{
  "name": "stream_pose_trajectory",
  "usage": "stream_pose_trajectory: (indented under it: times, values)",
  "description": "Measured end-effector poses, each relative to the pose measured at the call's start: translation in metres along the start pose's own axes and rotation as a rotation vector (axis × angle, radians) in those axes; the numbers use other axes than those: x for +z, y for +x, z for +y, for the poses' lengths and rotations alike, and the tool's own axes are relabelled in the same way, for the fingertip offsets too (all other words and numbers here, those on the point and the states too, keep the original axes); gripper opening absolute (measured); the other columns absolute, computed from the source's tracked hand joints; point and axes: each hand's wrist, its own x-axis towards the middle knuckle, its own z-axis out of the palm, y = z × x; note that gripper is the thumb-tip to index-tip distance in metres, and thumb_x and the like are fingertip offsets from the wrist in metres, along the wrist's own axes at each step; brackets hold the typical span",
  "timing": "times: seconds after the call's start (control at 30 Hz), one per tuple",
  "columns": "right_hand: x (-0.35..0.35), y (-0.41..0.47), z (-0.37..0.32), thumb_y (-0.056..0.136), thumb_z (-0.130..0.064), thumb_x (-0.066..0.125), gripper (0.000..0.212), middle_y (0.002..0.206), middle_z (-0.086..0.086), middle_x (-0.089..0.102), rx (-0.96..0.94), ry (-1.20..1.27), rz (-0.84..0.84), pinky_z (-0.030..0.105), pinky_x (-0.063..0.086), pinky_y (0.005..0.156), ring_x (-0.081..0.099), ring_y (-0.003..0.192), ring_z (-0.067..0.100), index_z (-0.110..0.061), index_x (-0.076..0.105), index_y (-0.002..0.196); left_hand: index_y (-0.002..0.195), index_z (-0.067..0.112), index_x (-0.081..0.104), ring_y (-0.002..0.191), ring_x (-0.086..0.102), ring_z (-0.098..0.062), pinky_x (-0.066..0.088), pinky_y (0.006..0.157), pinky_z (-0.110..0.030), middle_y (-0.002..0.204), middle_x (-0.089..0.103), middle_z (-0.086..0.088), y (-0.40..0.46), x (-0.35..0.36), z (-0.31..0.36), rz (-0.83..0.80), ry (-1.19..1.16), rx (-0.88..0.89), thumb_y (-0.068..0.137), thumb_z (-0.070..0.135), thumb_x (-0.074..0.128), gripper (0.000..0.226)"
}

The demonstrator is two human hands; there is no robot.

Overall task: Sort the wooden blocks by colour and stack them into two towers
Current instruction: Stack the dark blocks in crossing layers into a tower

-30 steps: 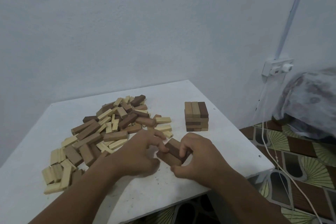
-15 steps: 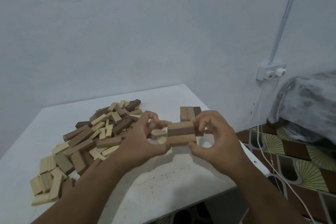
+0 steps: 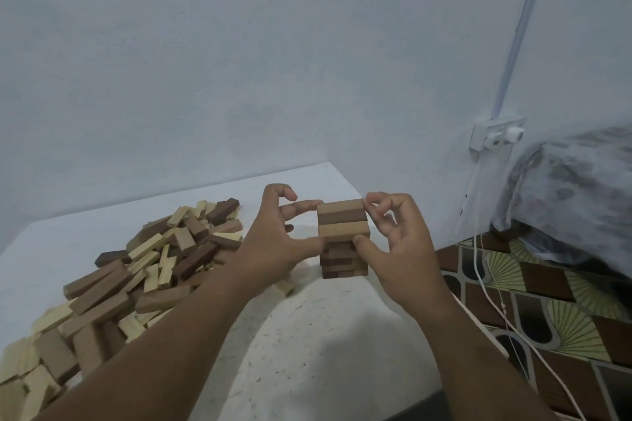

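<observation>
Lying white and broad: table (image 3: 307,352), loose pile of blocks (image 3: 143,270) spreading across its left. Standing at right, near the far edge: brown tower (image 3: 344,261). Now carrying three brown blocks (image 3: 343,222) from mid-air onto tower top, left hand (image 3: 273,243) and right hand (image 3: 396,246) pinching both ends. Trailing down the right wall: white cable (image 3: 478,249).

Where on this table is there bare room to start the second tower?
Bare tabletop lies near the front edge, between the forearms, and along the back edge behind the loose block pile. The left side is crowded with blocks; the brown tower fills the right.
</observation>
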Motion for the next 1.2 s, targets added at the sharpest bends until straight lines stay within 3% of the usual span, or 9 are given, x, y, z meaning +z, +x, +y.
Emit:
stream_pose_trajectory:
  times: [0.2, 0.33, 0.5, 0.67, 0.77, 0.9, 1.07, 1.13, 1.2]
  values:
    - [0.001, 0.006, 0.013, 0.085, 0.008, 0.064, 0.04, 0.136, -0.014, 0.052, 0.054, -0.04, -0.011, 0.028, 0.058, 0.087, 0.055, 0.125, -0.001, -0.021, 0.045, 0.106, 0.112, 0.029, 0.032, 0.107, 0.052, 0.002, 0.039, 0.088, -0.024, 0.115, 0.068, 0.025, 0.01, 0.007, -0.012, 0.007, 0.011, -0.037, 0.08, 0.008, 0.074, 0.057]
    - [0.0, 0.005, 0.013, 0.083, 0.007, 0.068, 0.044, 0.137, -0.012, 0.052, 0.05, -0.073, 0.014, 0.002, 0.045, 0.077, 0.056, 0.124, 0.001, -0.021, 0.045, 0.107, 0.115, 0.032, 0.032, 0.107, 0.051, 0.006, 0.04, 0.085, -0.02, 0.112, 0.067, 0.028, 0.011, 0.008, -0.015, 0.0, -0.002, -0.04, 0.08, 0.007, 0.074, 0.059]
    - [0.0, 0.005, 0.012, 0.081, 0.002, 0.074, 0.052, 0.13, -0.022, 0.053, 0.063, -0.127, 0.011, 0.001, 0.045, 0.076, 0.055, 0.126, 0.003, -0.027, 0.046, 0.115, 0.119, 0.037, 0.033, 0.109, 0.054, 0.001, 0.041, 0.09, -0.025, 0.115, 0.068, 0.024, 0.009, 0.008, -0.015, -0.006, -0.031, -0.042, 0.068, 0.022, 0.075, 0.068]
    - [0.001, 0.004, 0.012, 0.081, 0.003, 0.073, 0.054, 0.134, -0.013, 0.052, 0.075, -0.168, 0.007, -0.007, 0.037, 0.071, 0.055, 0.125, 0.006, -0.023, 0.045, 0.119, 0.122, 0.042, 0.034, 0.097, 0.056, -0.008, 0.046, 0.098, -0.035, 0.117, 0.067, 0.025, 0.008, 0.006, -0.016, -0.011, -0.056, -0.044, 0.064, 0.027, 0.076, 0.073]
    - [0.0, 0.003, 0.012, 0.081, 0.002, 0.074, 0.055, 0.139, -0.011, 0.05, 0.075, -0.16, -0.011, -0.004, 0.04, 0.077, 0.054, 0.128, 0.008, -0.027, 0.045, 0.118, 0.126, 0.045, 0.033, 0.113, 0.055, -0.005, 0.046, 0.099, -0.033, 0.122, 0.064, 0.026, 0.007, 0.004, -0.017, -0.017, -0.046, -0.032, 0.067, 0.026, 0.078, 0.076]
    - [0.001, 0.001, 0.005, 0.081, -0.006, 0.076, 0.057, 0.139, -0.019, 0.047, 0.055, -0.216, 0.008, 0.019, 0.044, 0.102, 0.047, 0.133, 0.004, -0.034, 0.046, 0.119, 0.129, 0.046, 0.035, 0.127, 0.047, -0.001, 0.045, 0.103, -0.038, 0.131, 0.058, 0.024, -0.001, -0.008, -0.017, 0.007, -0.049, -0.016, 0.069, 0.021, 0.074, 0.075]
    - [0.031, -0.013, -0.025, 0.084, -0.009, 0.07, 0.044, 0.133, -0.019, 0.052, -0.22, -0.436, -0.078, 0.015, 0.045, 0.097, 0.049, 0.126, 0.003, -0.034, 0.051, 0.114, 0.119, 0.045, 0.049, 0.125, 0.049, -0.001, 0.048, 0.101, -0.043, 0.123, 0.063, 0.024, -0.023, -0.046, -0.02, 0.081, -0.01, -0.004, 0.07, 0.017, 0.065, 0.059]
    - [0.053, -0.021, -0.034, 0.086, -0.014, 0.068, 0.037, 0.13, -0.022, 0.053, -0.256, -0.471, -0.163, 0.008, 0.042, 0.095, 0.046, 0.126, -0.002, -0.035, 0.054, 0.112, 0.111, 0.041, 0.057, 0.117, 0.056, -0.005, 0.055, 0.092, -0.037, 0.118, 0.064, 0.022, -0.031, -0.067, -0.023, 0.151, 0.047, -0.017, 0.065, 0.022, 0.069, 0.052]
    - [0.073, -0.026, -0.034, 0.088, -0.015, 0.066, 0.031, 0.123, -0.026, 0.055, -0.252, -0.49, -0.239, 0.002, 0.035, 0.094, 0.044, 0.122, -0.01, -0.034, 0.055, 0.109, 0.102, 0.035, 0.062, 0.098, 0.062, -0.003, 0.052, 0.077, -0.015, 0.107, 0.064, 0.019, -0.034, -0.088, -0.03, 0.228, 0.178, -0.04, 0.065, 0.023, 0.071, 0.04]
